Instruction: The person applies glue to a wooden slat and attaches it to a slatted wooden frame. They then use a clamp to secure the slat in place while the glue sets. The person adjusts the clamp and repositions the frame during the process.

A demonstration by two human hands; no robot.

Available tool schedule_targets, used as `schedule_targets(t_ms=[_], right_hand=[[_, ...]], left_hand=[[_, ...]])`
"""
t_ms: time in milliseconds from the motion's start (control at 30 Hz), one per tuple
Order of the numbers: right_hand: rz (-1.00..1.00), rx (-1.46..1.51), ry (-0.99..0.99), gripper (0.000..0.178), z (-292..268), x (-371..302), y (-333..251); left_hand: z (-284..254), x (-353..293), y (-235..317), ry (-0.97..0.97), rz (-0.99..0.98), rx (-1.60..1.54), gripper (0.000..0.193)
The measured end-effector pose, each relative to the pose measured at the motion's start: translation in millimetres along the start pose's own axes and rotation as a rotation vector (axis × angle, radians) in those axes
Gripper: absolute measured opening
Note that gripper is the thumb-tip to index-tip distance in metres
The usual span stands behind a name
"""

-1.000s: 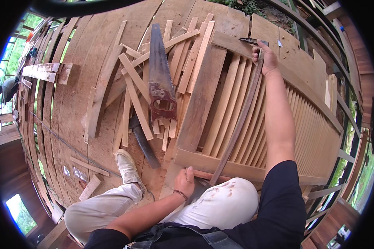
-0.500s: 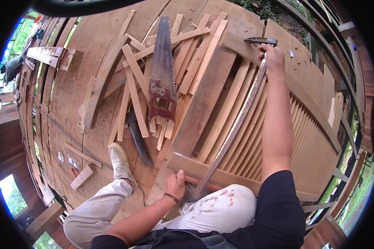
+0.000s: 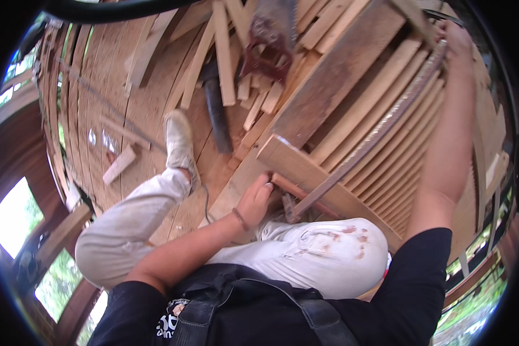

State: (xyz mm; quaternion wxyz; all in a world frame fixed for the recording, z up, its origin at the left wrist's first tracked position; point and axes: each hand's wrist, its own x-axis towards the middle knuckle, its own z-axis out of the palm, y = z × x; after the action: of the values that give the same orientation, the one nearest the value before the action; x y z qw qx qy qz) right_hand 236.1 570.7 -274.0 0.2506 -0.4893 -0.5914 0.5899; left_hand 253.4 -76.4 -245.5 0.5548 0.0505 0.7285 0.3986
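Observation:
A long rusty bar clamp (image 3: pixel 380 130) lies across a slatted wooden panel (image 3: pixel 314 173), running from near my bent knee to the panel's far side. My right hand (image 3: pixel 454 41), arm stretched out, is closed around the clamp's far end; the clamp head there is mostly hidden. Close to my knee, my left hand (image 3: pixel 256 199) is closed at the end of a reddish wood strip (image 3: pixel 294 189). That strip lies along the outside of the panel's near rail, beside the clamp's near jaw (image 3: pixel 289 209). The left fingertips are partly hidden.
A handsaw (image 3: pixel 268 52) rests on a pile of loose wood strips (image 3: pixel 224 57) left of the panel. A black-handled hammer (image 3: pixel 216 109) lies beside the pile. Further left are a small wood block (image 3: pixel 119 165) and a thin stick (image 3: pixel 125 132) on the plank floor (image 3: pixel 92 75).
The view has tilted down toward my body, so the saw and panel sit higher in the picture. Both hands remain at the clamp's two ends.

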Motion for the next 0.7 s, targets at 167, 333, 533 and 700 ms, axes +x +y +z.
schedule_targets(t_ms=[167,333,533,700], right_hand=[[0.022,-0.079,-0.047,0.012,-38,68,25],[0.013,-0.153,0.026,0.011,-22,56,30],[-0.078,-0.095,0.048,0.015,-36,41,22],[0.042,0.198,-0.003,0.018,30,-54,18]], left_hand=[[-6,8,-16,-0.147,0.138,-0.039,0.057],[-2,2,10,-0.117,0.088,0.136,0.072],[-2,5,-1,-0.126,0.223,0.234,0.066],[8,17,-14,-0.075,0.168,0.333,0.041]])
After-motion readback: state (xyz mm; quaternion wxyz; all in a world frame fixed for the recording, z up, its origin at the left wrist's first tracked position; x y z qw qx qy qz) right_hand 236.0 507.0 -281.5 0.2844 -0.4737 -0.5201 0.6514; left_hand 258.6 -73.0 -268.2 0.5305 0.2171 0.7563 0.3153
